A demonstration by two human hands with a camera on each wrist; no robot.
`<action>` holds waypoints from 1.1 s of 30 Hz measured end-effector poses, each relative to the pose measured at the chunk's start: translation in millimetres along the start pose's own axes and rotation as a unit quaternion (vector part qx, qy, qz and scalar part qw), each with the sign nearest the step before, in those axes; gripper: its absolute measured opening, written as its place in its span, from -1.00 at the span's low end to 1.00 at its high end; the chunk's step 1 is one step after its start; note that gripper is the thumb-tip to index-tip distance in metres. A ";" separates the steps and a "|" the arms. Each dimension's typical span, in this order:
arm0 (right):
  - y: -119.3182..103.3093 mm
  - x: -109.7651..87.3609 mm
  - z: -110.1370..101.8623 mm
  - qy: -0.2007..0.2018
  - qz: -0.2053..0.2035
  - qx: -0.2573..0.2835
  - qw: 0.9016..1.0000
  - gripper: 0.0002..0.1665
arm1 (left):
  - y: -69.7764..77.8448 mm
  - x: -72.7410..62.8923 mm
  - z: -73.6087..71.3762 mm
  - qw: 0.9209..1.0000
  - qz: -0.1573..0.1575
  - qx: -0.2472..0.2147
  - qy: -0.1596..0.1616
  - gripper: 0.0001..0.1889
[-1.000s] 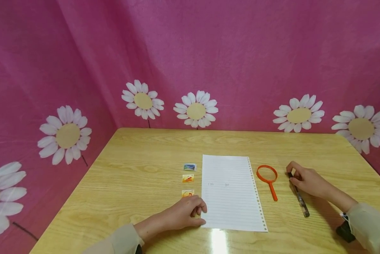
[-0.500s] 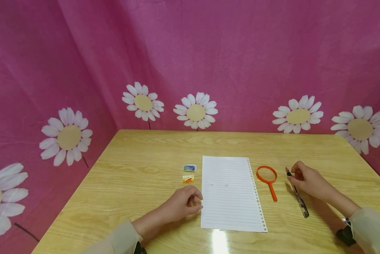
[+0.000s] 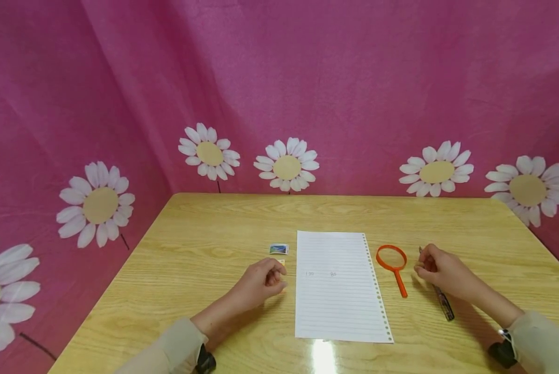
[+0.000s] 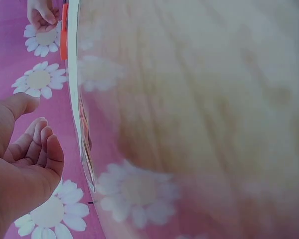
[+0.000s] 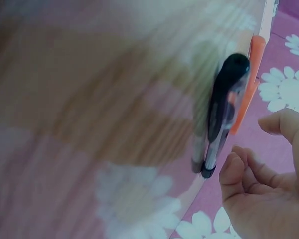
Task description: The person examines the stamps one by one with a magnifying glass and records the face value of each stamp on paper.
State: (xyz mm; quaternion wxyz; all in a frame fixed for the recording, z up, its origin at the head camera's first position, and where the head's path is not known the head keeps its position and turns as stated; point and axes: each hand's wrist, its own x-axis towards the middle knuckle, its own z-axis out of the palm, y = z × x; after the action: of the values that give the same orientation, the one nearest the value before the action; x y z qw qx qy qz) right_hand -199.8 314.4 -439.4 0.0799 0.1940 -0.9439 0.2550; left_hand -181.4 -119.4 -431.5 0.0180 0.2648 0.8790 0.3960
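In the head view my left hand (image 3: 257, 284) hovers beside the sheet's left edge, fingers loosely bent. The left wrist view shows its thumb and fingers apart with nothing between them. Beyond it lies a small blue picture stamp or card (image 3: 279, 249); a yellow one (image 3: 281, 263) peeks out from behind the fingers, and anything lower is hidden. My right hand (image 3: 449, 272) is over the pen (image 3: 445, 305), which lies on the table. In the right wrist view the fingers (image 5: 232, 172) stand apart from the pen and hold nothing.
Between the hands lies a lined, punched sheet (image 3: 340, 311) with "120" and "80" handwritten on it. An orange magnifying glass (image 3: 400, 283) rests between the sheet and the pen. A pink flowered curtain (image 3: 354, 93) hangs behind the wooden table (image 3: 204, 223).
My left hand has moved away from the sheet's lower left edge, up and left, over the yellow cards. My right hand has come off the pen and shifted slightly left.
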 end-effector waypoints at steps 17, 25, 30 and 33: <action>-22.2 -6.4 6.4 -0.021 0.012 0.025 0.999 -0.78 | -13.9 18.2 -9.2 0.999 -0.025 0.026 0.041 -0.87; -29.8 -8.2 8.1 -0.047 0.028 0.031 0.998 -0.77 | -19.8 27.2 -12.0 0.996 -0.055 0.034 0.055 -0.88; -33.9 -9.1 10.1 -0.045 0.027 0.024 0.998 -0.76 | -23.6 32.9 -16.3 0.995 -0.072 0.043 0.051 -0.90; -35.7 -9.3 11.1 -0.046 0.029 0.024 0.998 -0.76 | -26.5 36.5 -18.5 0.995 -0.074 0.052 0.050 -0.90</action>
State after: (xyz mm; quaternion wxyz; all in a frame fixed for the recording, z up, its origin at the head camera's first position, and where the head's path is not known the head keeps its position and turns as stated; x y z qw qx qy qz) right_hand -177.3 283.4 -435.2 0.0246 0.1803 -0.9452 0.2709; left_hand -229.2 -129.1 -431.0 -0.0110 0.1795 0.9153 0.3603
